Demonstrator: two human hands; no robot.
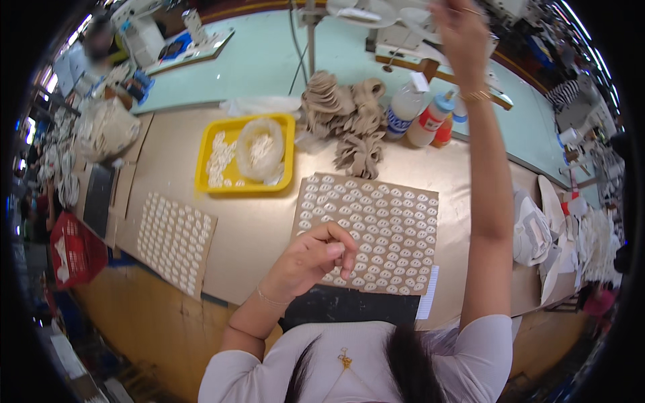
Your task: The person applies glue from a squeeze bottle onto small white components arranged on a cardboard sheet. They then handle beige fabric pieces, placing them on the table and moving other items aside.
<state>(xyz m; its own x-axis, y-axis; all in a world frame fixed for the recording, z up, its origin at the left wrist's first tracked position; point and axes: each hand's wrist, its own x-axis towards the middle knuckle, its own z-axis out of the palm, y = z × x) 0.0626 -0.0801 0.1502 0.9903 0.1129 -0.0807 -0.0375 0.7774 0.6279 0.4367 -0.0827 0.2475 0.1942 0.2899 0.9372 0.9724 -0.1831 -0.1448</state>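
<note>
My left hand (314, 258) hovers over the lower left part of a brown sheet (302, 185). Its fingers are curled, with the thumb against the index finger; anything between them is hidden. Rows of small white rounded pieces (383, 232) with dark marks cover the sheet. My right arm stretches up and forward, and the right hand (463, 43) is raised at the top edge, beyond the bottles. Blur and the frame's edge obscure its fingers, and I cannot make out anything held. White round discs (363, 12) on a stand appear close to it.
A yellow tray (245, 189) holds loose white pieces and a plastic bag (252, 168) of more. Another sheet of pieces (209, 252) lies left. Stacked beige fabric (326, 101) and bottles (405, 106) stand at the back. White shoe-like parts (531, 232) lie right; sewing machines (138, 37) stand beyond.
</note>
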